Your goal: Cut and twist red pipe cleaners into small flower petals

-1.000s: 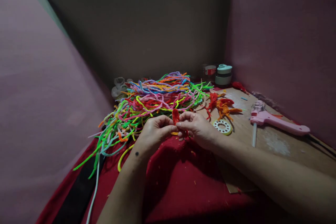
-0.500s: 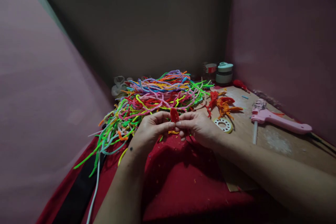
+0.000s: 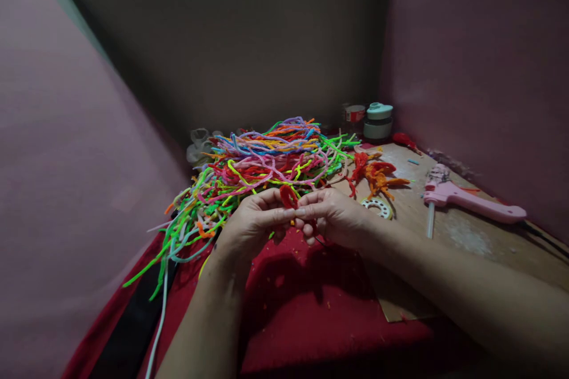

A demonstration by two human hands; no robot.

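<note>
My left hand (image 3: pixel 252 224) and my right hand (image 3: pixel 334 215) meet in front of me, both pinched on a small red pipe cleaner piece (image 3: pixel 288 196) bent into a loop that sticks up between the fingertips. A bit of orange shows just below the fingers. Behind the hands lies a big heap of pipe cleaners (image 3: pixel 267 166) in many colours. The hands hover over a red cloth (image 3: pixel 311 314).
A pink glue gun (image 3: pixel 466 201) lies on the wooden board (image 3: pixel 471 243) to the right. Red and orange twisted pieces (image 3: pixel 376 173) and a small white ring (image 3: pixel 377 207) lie near my right hand. Small jars (image 3: pixel 377 122) stand at the back corner. Pink walls close in both sides.
The red piece has been bent from an upright flat tab into a rounder loop. Both hands have shifted slightly left and up, staying pinched on it.
</note>
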